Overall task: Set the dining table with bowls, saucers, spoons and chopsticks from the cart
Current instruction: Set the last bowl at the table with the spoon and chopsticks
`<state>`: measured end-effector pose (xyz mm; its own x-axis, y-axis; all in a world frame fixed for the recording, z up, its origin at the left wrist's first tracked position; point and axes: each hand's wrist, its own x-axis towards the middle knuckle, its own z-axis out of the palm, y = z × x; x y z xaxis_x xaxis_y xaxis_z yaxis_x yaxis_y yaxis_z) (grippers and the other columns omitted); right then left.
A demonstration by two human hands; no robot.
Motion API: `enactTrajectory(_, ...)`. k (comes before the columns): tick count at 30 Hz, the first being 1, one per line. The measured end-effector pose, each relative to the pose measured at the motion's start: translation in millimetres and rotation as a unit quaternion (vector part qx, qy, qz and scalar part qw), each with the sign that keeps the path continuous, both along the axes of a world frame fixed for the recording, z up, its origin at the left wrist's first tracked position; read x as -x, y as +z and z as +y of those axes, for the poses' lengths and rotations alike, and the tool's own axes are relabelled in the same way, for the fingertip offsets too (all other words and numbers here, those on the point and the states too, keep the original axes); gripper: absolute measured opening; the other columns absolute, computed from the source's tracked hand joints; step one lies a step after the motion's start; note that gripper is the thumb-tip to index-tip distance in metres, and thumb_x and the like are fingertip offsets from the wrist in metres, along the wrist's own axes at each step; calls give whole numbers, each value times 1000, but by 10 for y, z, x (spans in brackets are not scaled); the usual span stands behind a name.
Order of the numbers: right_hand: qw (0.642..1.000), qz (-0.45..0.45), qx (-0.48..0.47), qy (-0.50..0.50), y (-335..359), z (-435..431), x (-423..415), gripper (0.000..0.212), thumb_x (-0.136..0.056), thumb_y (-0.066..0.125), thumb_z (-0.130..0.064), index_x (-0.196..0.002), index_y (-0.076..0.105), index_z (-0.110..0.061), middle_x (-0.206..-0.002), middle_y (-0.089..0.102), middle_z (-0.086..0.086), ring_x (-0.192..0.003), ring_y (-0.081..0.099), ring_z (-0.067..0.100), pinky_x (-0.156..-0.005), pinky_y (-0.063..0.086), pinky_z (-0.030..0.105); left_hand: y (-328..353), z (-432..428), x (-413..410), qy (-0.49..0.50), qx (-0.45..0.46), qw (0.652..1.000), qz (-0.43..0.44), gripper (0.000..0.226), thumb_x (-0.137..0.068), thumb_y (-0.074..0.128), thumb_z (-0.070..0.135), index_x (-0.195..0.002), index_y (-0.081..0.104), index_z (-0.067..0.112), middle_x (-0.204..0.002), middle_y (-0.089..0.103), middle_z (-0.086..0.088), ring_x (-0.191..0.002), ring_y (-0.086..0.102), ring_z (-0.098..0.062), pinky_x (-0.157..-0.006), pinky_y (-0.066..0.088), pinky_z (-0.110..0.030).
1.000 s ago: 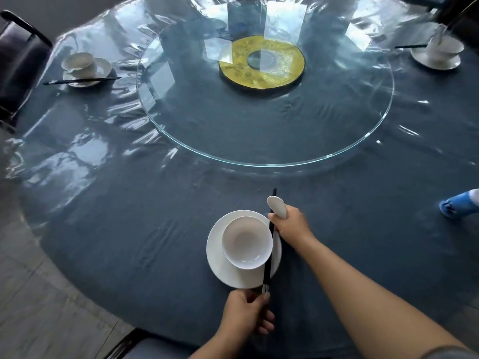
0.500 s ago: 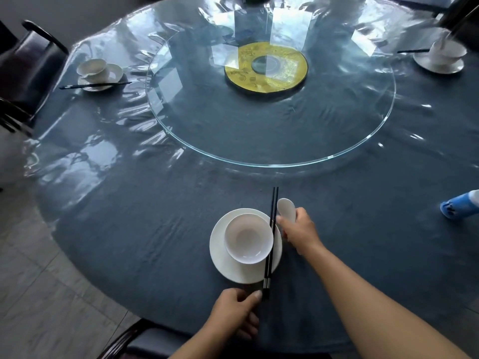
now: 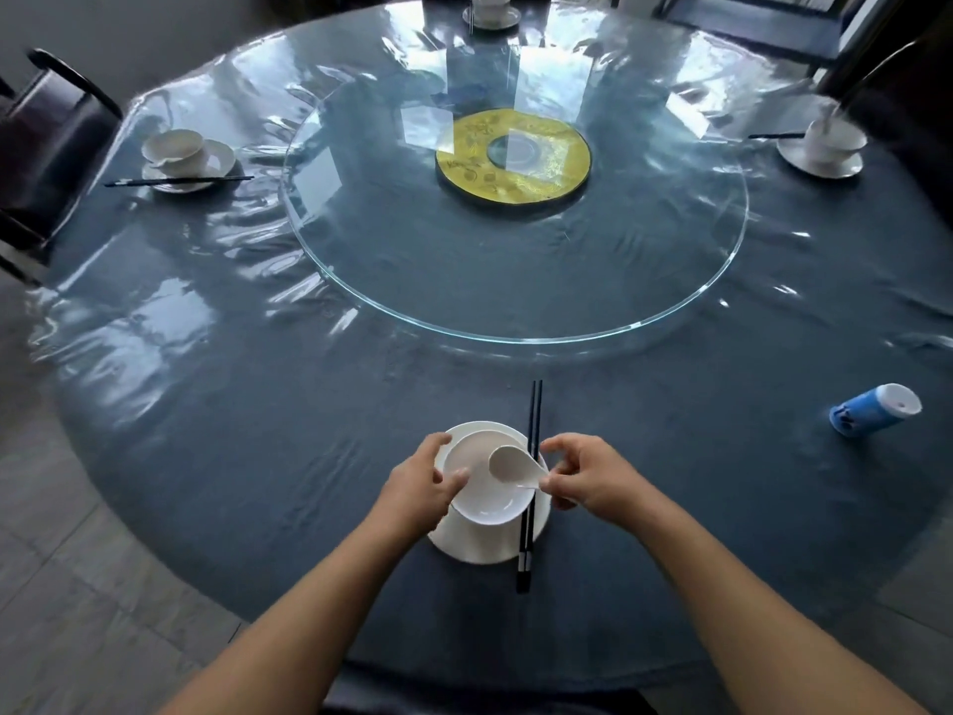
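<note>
Head view: the near place setting is under assembly at the table [image 3: 258, 430] edge closest to the camera.

- The left hand [image 3: 417, 482] grips the bowl [image 3: 479, 505] by its left rim, thumb over the lip.
- The right hand [image 3: 588, 477] pinches the handle of the white spoon [image 3: 510, 464], whose scoop sits over the bowl's opening.
- The bowl stands over the saucer [image 3: 464, 547]. The chopsticks [image 3: 533, 410] lie paired across the saucer's right edge, tips toward the glass turntable [image 3: 515, 340].
- Three other settings are laid: left [image 3: 180, 157], right [image 3: 830, 147] and far [image 3: 490, 12].
- A blue container [image 3: 871, 415] lies on its side, well apart to the right.

Risks, as judged:
- The right fingers work just beside the chopsticks. A careless withdrawal could nudge them out of line or roll them off the saucer rim.
- A spoon let go too high may strike the bowl hard, or tip out if the handle overhangs.
- The clear table cover looks slick, so a sideways push on the bowl could slide the saucer.

Not determinable:
- Whether the spoon touches the bowl.
- Whether the bowl sits flat on the saucer or is lifted.
- The spoon's handle end is buried in the fingers.
- The far setting is cut by the top edge.
- The cart is out of frame.
</note>
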<state>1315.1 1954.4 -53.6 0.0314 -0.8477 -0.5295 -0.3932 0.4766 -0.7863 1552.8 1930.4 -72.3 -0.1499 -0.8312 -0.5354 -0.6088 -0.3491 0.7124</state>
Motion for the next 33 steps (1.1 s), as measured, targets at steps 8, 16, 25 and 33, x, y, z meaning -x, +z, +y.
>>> enactTrajectory(8, 993, 109, -2, 53, -203, -146, -38, 37, -77, 79, -22, -111, 62, -23, -73, 61, 0, -61, 59, 12, -70, 57, 44, -168, -14, -25, 102, -121, 973, 169, 31, -101, 48, 12, -129, 53, 25, -100, 65, -18, -65, 74, -30, -61, 63, -44)
enactTrajectory(16, 986, 127, 2, 108, -334, -313, -113, 30, -73, 81, -41, -91, 61, -28, -72, 55, -8, -63, 50, 9, -60, 41, 24, -209, -7, -76, 101, -131, 960, 224, 23, -103, 52, 20, -117, 62, 35, -107, 68, -18, -72, 76, -34, -61, 63, -42)
enactTrajectory(25, 986, 129, 14, 107, -402, -341, -160, 41, -68, 76, -58, -88, 58, -27, -74, 58, -7, -66, 51, 9, -63, 43, 28, -215, -34, -101, 112, -137, 961, 214, 23, -101, 56, 26, -124, 61, 22, -106, 69, -20, -74, 75, -31, -64, 64, -45)
enactTrajectory(33, 997, 5, 13, -82, -353, -245, 93, 33, -94, 61, -42, -92, 63, -10, -67, 60, 4, -51, 50, 15, -52, 44, 30, -148, 247, -363, 191, -84, 965, 159, 25, -102, 53, 26, -88, 55, 6, -68, 57, -9, -53, 63, -21, -46, 53, -31)
